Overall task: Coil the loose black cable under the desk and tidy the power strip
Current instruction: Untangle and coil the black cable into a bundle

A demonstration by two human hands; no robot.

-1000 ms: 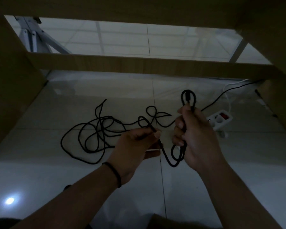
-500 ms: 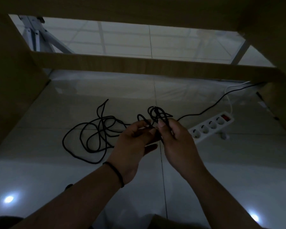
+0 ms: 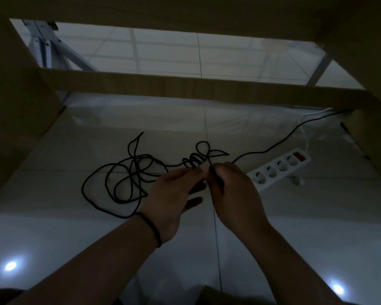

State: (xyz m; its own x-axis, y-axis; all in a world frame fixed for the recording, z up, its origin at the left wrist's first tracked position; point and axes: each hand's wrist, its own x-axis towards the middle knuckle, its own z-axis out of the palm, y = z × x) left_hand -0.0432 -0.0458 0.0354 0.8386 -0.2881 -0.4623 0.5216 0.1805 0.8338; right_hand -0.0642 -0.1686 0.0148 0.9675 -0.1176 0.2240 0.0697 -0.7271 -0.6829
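A loose black cable (image 3: pixel 110 179) lies in tangled loops on the pale tiled floor under the desk. One strand of it runs off to the back right. My left hand (image 3: pixel 174 194) and my right hand (image 3: pixel 231 190) meet above the floor just right of the tangle. Both pinch a small bunch of cable loops between fingertips and thumbs. My right hand also has a short dark length of the cable in its grip. A white power strip (image 3: pixel 279 170) with a red switch lies on the floor to the right of my hands.
The desk's brown side panels (image 3: pixel 15 119) stand left and right, and a wooden crossbar (image 3: pixel 185 84) spans the back. A white cord (image 3: pixel 306 137) runs from the power strip to the back right corner. White metal legs (image 3: pixel 46 49) stand beyond the crossbar.
My right hand has dropped from its raised position and come in against my left hand, gathering the loops smaller. The power strip, earlier partly hidden behind my right hand, now shows in full.
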